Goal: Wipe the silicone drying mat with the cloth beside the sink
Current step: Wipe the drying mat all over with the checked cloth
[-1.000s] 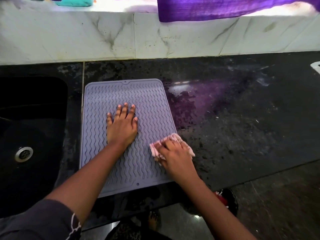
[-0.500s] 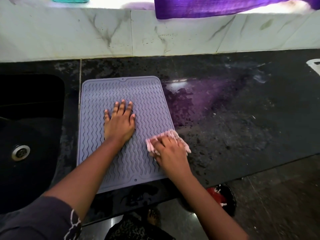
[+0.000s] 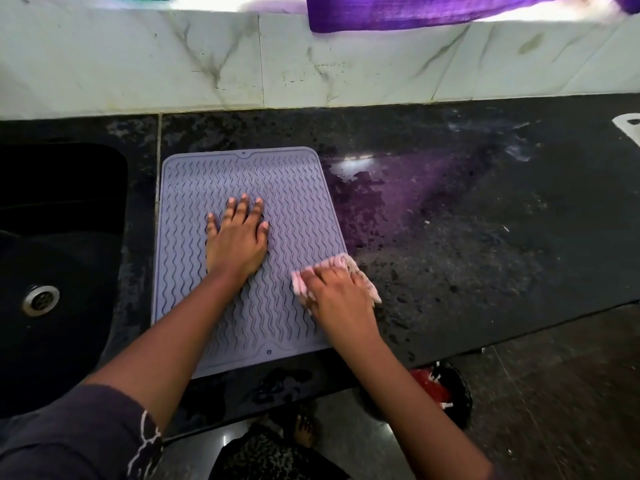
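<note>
A grey silicone drying mat (image 3: 287, 188) with wavy ridges lies flat on the black counter, just right of the sink. My left hand (image 3: 237, 242) presses flat on the mat's middle, fingers spread, holding nothing. My right hand (image 3: 337, 294) sits on the mat's right edge, fingers closed over a pale pink cloth (image 3: 341, 263). The cloth pokes out past my fingertips and over the mat's edge onto the counter. Most of the cloth is hidden under my hand.
A black sink (image 3: 62, 271) with a metal drain (image 3: 41, 300) lies to the left. The dark counter (image 3: 485, 237) stretches right, wet in patches. A marble backsplash (image 3: 207, 64) rises behind, with purple fabric (image 3: 415, 12) hanging over it. A white object (image 3: 628, 128) shows at the far right edge.
My right hand with the cloth has shifted a little along the mat's right edge. My left hand has stayed pressed on the mat's middle.
</note>
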Motion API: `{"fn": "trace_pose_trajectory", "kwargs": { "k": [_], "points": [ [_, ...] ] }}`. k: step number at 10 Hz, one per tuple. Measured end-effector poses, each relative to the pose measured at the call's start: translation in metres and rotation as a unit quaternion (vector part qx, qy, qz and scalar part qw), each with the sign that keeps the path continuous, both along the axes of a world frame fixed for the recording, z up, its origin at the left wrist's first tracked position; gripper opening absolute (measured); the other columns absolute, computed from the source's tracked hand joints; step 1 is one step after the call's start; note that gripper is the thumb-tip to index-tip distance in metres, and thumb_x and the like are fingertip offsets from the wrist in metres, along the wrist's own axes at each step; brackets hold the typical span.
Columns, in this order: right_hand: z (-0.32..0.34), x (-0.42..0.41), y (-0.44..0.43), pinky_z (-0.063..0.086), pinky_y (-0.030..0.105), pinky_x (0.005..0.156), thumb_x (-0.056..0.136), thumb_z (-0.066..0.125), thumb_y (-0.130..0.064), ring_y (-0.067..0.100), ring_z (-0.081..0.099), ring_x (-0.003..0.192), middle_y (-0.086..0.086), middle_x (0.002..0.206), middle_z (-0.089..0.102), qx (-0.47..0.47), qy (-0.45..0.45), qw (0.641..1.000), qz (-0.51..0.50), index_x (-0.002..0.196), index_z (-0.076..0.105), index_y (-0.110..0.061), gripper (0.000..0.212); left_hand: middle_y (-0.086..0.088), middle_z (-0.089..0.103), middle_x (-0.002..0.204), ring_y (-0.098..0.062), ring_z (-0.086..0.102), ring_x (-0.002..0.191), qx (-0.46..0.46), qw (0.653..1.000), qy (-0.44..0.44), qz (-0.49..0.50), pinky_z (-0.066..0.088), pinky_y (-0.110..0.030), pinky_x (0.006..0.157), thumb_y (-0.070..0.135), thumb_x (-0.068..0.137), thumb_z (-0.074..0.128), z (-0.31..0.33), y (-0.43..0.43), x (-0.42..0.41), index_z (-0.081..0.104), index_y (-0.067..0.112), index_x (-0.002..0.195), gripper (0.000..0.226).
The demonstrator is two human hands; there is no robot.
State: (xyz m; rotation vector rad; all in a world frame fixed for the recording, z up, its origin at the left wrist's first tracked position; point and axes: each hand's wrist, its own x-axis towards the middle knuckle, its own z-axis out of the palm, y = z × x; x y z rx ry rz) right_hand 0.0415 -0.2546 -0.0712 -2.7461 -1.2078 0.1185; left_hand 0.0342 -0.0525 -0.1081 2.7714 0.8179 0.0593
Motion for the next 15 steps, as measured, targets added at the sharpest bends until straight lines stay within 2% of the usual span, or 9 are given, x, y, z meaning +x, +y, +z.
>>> {"fn": "trace_pose_trajectory", "kwargs": {
  "k": [1,2,3,5,7,9,12,13,15],
  "points": [
    [0.009,-0.021,-0.033,0.049,0.037,0.081,0.076,0.069,-0.037,0.021,0.062,0.101,-0.002,0.107,0.068,-0.020,0.037,0.999,0.035,0.116,0.063,-0.024,0.042,0.000,0.009,0.160,-0.020,0.002,0.148,-0.004,1.000,0.001,0.002,-0.002,-0.050,0.116,0.041,0.099,0.021,0.000,0.000,0.000,0.013,0.026,0.151,0.054],
    [0.021,-0.001,-0.026,0.042,0.037,0.087,0.091,0.051,-0.042,0.021,0.054,0.107,0.000,0.116,0.061,0.025,0.094,0.995,0.010,0.131,0.050,-0.028,0.042,0.000,0.009,0.160,-0.020,0.002,0.148,-0.006,1.000,-0.001,-0.001,-0.002,-0.050,0.116,0.041,0.099,0.021,0.000,0.000,0.001,0.013,0.026,0.151,0.054],
    [0.016,0.024,0.011,0.037,0.036,0.093,0.093,0.050,-0.037,0.022,0.047,0.116,0.001,0.129,0.055,0.065,0.060,0.996,-0.013,0.136,0.045,-0.026,0.044,-0.001,0.011,0.160,-0.021,0.003,0.148,0.002,1.000,-0.005,-0.002,-0.001,-0.051,0.116,0.041,0.099,0.021,-0.001,-0.001,0.000,0.013,0.026,0.151,0.054],
    [-0.008,0.007,-0.011,0.033,0.048,0.100,0.088,0.056,-0.036,0.023,0.044,0.123,0.002,0.132,0.051,0.019,0.043,0.998,0.028,0.132,0.048,-0.026,0.046,-0.001,0.010,0.160,-0.020,0.003,0.148,0.004,1.000,-0.001,-0.002,-0.001,-0.051,0.116,0.041,0.099,0.020,-0.001,-0.001,0.000,0.012,0.026,0.151,0.054],
    [0.021,-0.003,-0.053,0.040,0.038,0.093,0.091,0.046,-0.045,0.021,0.045,0.118,-0.002,0.127,0.051,-0.073,0.120,0.982,0.128,0.134,0.047,-0.030,0.045,0.000,0.009,0.160,-0.021,0.003,0.148,0.004,1.000,0.000,0.001,-0.002,-0.050,0.116,0.041,0.099,0.020,0.001,-0.001,0.000,0.012,0.026,0.151,0.054],
    [0.017,0.004,-0.001,0.033,0.041,0.098,0.092,0.050,-0.034,0.023,0.041,0.123,0.002,0.135,0.047,-0.001,0.054,0.998,0.029,0.138,0.040,-0.027,0.047,-0.001,0.010,0.160,-0.022,0.004,0.147,0.007,1.000,-0.002,-0.001,-0.001,-0.051,0.116,0.041,0.099,0.021,0.000,-0.001,0.000,0.013,0.026,0.151,0.054],
    [0.006,-0.046,-0.076,0.051,0.033,0.073,0.067,0.072,-0.035,0.016,0.062,0.097,-0.008,0.107,0.063,-0.051,0.022,0.997,0.058,0.111,0.062,-0.034,0.045,-0.001,0.010,0.160,-0.022,0.004,0.147,0.003,1.000,0.002,0.000,-0.001,-0.051,0.116,0.040,0.100,0.021,-0.001,-0.001,0.001,0.014,0.025,0.151,0.054],
    [0.012,-0.046,-0.082,0.052,0.037,0.071,0.060,0.078,-0.023,0.020,0.063,0.094,-0.003,0.103,0.065,-0.060,0.012,0.998,-0.026,0.105,0.066,-0.028,0.047,-0.001,0.012,0.160,-0.022,0.004,0.147,0.007,1.000,0.000,0.000,0.000,-0.051,0.115,0.041,0.099,0.021,-0.001,-0.001,0.001,0.015,0.025,0.151,0.054],
    [0.021,-0.094,-0.036,0.053,0.041,0.063,0.049,0.080,-0.018,0.024,0.064,0.080,0.006,0.088,0.067,-0.034,0.011,0.999,0.002,0.094,0.069,-0.016,0.046,-0.001,0.012,0.160,-0.022,0.005,0.147,0.011,1.000,0.000,-0.001,0.000,-0.051,0.115,0.041,0.099,0.020,-0.002,-0.001,0.001,0.015,0.025,0.151,0.054]
  ]
}}
